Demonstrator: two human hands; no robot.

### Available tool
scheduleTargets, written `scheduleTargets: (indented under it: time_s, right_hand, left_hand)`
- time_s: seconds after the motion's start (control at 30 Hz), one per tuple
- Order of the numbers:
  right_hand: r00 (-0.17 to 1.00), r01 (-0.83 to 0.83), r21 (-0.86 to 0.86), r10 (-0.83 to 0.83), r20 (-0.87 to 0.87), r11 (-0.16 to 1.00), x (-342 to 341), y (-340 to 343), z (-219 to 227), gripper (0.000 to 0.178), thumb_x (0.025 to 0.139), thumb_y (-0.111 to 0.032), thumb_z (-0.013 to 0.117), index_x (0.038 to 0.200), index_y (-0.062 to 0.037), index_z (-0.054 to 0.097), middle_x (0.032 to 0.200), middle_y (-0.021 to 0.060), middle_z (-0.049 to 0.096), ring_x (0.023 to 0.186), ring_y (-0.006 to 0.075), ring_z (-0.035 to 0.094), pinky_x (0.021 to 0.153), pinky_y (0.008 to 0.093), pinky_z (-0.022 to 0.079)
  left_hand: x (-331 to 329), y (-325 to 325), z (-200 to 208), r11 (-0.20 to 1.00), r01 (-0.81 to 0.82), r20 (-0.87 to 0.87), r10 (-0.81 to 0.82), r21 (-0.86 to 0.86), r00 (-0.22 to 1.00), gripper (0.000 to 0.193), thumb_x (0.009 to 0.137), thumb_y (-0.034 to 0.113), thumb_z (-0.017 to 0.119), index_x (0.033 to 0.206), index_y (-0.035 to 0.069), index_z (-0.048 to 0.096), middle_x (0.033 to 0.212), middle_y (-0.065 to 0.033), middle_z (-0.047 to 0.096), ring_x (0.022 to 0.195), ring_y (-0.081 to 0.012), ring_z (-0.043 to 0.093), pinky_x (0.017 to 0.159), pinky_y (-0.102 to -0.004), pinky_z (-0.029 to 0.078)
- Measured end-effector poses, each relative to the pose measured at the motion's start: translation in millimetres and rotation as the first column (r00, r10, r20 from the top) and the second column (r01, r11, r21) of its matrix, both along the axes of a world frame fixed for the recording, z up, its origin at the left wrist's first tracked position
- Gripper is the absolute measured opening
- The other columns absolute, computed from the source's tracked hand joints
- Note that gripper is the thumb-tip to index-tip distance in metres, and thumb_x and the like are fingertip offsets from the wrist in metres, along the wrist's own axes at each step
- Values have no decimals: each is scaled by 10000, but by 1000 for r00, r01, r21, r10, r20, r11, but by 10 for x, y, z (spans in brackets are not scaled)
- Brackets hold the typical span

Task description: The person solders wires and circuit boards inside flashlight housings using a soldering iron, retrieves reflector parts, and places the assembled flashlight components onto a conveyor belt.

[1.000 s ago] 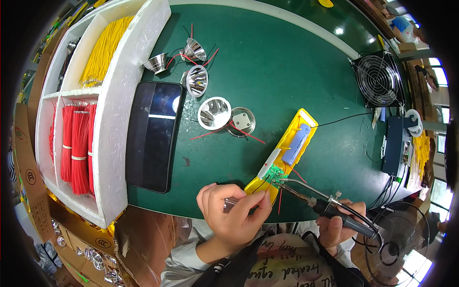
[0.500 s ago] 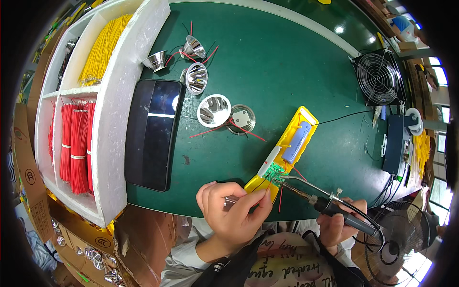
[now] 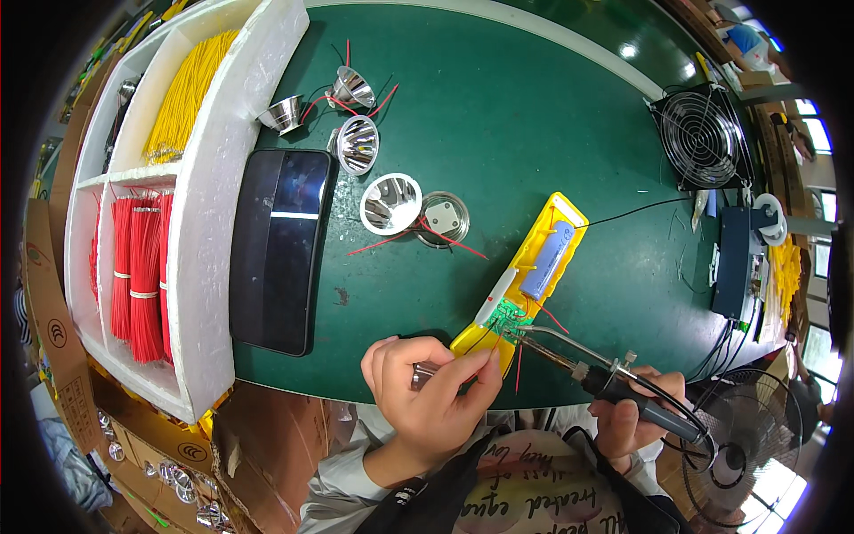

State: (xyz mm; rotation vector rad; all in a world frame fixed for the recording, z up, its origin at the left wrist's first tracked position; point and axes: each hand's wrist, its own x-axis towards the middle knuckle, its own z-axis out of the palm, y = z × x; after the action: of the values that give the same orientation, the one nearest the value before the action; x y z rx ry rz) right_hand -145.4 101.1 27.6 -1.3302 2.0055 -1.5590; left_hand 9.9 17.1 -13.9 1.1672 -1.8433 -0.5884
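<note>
A yellow plastic casing point(image 3: 552, 214) lies slanted on the bench, holding a blue battery cell point(image 3: 548, 260) and a green circuit board point(image 3: 507, 317). My right hand point(image 3: 628, 416) grips a soldering iron point(image 3: 614, 384) with a curved metal tube alongside it. Its tip is at the board, and whether it touches cannot be made out. My left hand point(image 3: 431, 392) is closed at the casing's near end, pinching what looks like a thin dark wire that runs to the board. A shiny object, mostly hidden, shows between its fingers. Red wires point(image 3: 553, 316) stick out beside the board.
Several silver reflector cups point(image 3: 391, 203) and a round metal disc point(image 3: 444, 220) with red wires lie left of centre. A black phone-like slab point(image 3: 283, 249) adjoins a white foam box point(image 3: 209, 196) of red and yellow wires. A square fan point(image 3: 703, 138) and dark unit point(image 3: 733, 267) stand right.
The whole view has shifted slightly, moving the bench items a little left. Both hands keep their hold, and the iron's tip stays at the circuit board.
</note>
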Motion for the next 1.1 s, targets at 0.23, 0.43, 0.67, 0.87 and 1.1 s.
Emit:
scheduleTargets:
  time_s: [0.23, 0.43, 0.67, 0.87, 1.1]
  right_hand:
    - [985, -141, 16, 138, 108, 990, -83, 52, 24, 284, 776, -169, 591, 848, -29, 355, 534, 41, 545, 450, 106, 522, 541, 231, 454]
    - [970, -108, 20, 101, 223, 994, -50, 50, 41, 281, 774, -164, 593, 840, -25, 357, 530, 41, 542, 455, 107, 523, 531, 227, 449]
    - [976, -128, 9, 124, 181, 992, -69, 61, 11, 275, 775, -158, 590, 834, -23, 358, 534, 46, 543, 465, 108, 524, 521, 225, 447]
    - [976, -126, -27, 128, 178, 992, -58, 39, 17, 278, 763, -137, 599, 832, -18, 358, 548, 65, 548, 468, 119, 520, 500, 218, 443]
    - [972, 113, -191, -69, 223, 975, -244, 255, -43, 315, 743, -181, 629, 828, -35, 362, 614, 84, 511, 467, 115, 503, 414, 205, 413]
  left_hand:
    - [-16, 12, 9, 996, -73, -16, 74, 42, 997, 172, 542, 117, 724, 685, 132, 630, 679, 30, 422, 636, -127, 439, 695, -363, 359]
    - [-22, 14, 8, 997, -66, -27, 67, 37, 997, 173, 543, 117, 723, 689, 134, 632, 679, 32, 423, 637, -126, 439, 692, -355, 357]
    - [-9, 21, -1, 996, -74, -27, 75, 41, 997, 180, 543, 112, 722, 696, 135, 631, 678, 31, 423, 639, -131, 439, 692, -351, 351]
    - [-2, 22, -8, 996, -77, -32, 78, 51, 996, 177, 541, 113, 724, 688, 137, 629, 683, 27, 420, 637, -133, 434, 688, -345, 349]
    - [26, 52, -10, 998, -39, 22, 38, 45, 999, 170, 560, -6, 674, 693, 84, 617, 761, -54, 404, 652, -175, 441, 563, -274, 365]
